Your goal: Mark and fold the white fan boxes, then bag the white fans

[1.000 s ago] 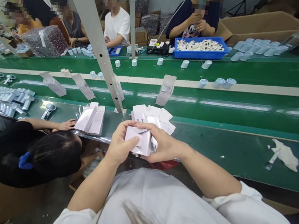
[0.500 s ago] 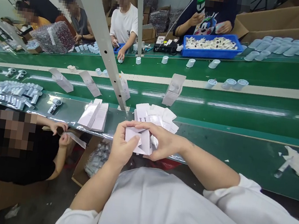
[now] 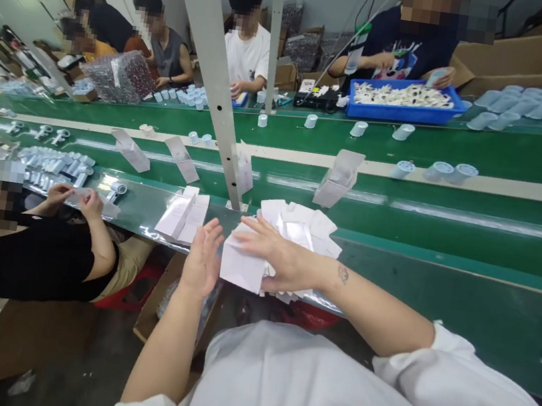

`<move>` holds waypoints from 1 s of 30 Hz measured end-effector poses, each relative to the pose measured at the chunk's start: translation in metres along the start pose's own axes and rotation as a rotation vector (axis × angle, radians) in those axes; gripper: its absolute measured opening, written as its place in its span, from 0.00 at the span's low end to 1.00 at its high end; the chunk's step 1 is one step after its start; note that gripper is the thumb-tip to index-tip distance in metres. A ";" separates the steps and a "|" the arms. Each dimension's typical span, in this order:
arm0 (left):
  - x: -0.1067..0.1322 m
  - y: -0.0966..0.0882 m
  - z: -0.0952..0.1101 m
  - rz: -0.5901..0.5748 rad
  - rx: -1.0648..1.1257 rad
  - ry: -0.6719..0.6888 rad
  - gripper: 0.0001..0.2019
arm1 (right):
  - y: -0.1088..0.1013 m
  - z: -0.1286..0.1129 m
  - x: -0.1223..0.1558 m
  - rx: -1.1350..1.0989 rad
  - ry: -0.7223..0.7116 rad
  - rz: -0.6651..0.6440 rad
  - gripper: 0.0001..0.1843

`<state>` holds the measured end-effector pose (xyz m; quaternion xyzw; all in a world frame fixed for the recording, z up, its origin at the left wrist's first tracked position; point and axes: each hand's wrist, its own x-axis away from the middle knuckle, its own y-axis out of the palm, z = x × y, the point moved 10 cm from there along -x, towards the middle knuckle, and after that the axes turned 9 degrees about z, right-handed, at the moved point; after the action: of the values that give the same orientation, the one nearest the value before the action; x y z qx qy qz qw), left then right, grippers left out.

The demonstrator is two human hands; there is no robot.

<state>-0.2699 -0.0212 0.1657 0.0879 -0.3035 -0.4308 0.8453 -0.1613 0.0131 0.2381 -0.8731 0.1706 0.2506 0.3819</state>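
A small white cardboard box is gripped in my right hand, fingers over its top and the thumb low on its right side. A broad flat panel of the box faces me. My left hand is raised just left of the box, fingers stretched out and nothing in it. Behind my right hand lies a pile of flat white cartons on the bench, partly hidden by that hand. To the left, two white boxes lie together on the bench edge.
A slanted metal post rises from the bench ahead. On the green conveyor belt stand several open white boxes and pale blue cups. A co-worker sits at left. Across the belt, another person is behind a blue tray.
My left hand has let go of the box and moved away to the left, its fingers opening. The box has turned in my right hand, now showing a flat panel instead of its open flaps.
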 end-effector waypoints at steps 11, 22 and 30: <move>-0.098 -0.101 -0.029 0.214 -1.498 0.413 0.25 | 0.056 0.125 0.070 0.427 0.562 0.238 0.25; -0.164 -0.126 -0.043 0.181 -2.038 0.740 0.20 | 0.000 0.176 0.242 0.512 1.713 0.258 0.29; -0.137 -0.043 -0.060 0.075 -1.734 0.857 0.26 | -0.004 0.180 0.243 0.432 1.755 0.322 0.23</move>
<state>-0.3244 0.0528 0.0396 -0.4265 0.4512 -0.4094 0.6685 -0.0166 0.1253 -0.0025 -0.6255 0.5621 -0.4895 0.2307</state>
